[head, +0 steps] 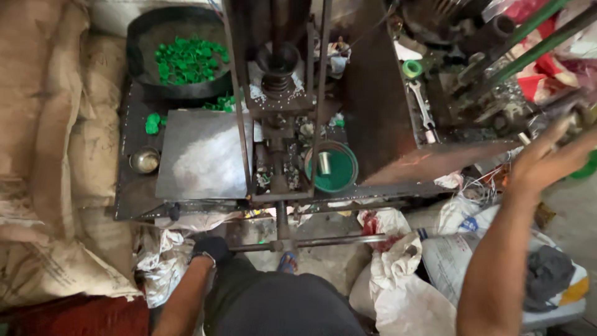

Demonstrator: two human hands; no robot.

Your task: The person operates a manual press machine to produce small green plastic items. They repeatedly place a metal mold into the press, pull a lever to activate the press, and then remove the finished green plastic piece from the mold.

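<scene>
Head view, looking down on press machine (278,93) over steel table (205,155).

Right hand (547,158) raised far right near green rods (528,43), fingers spread, holding nothing visible.

Left hand (211,247), dark-gloved, low by knee; grip cannot be told.

Green caps (186,60) in black basin (140,50), back left; teal bowl (333,167) beside press.

Advice: bring hands near caps before feeding press; keep fingers clear of ram.

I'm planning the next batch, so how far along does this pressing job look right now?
Done, it seems: one small metal piece lies in the teal bowl by the press. In hand: nothing I can make out; the right hand is raised off to the side, blurred, and the left hand is down by the person's knee. Left: the black pan holds many green caps, so most probably remains.
</scene>
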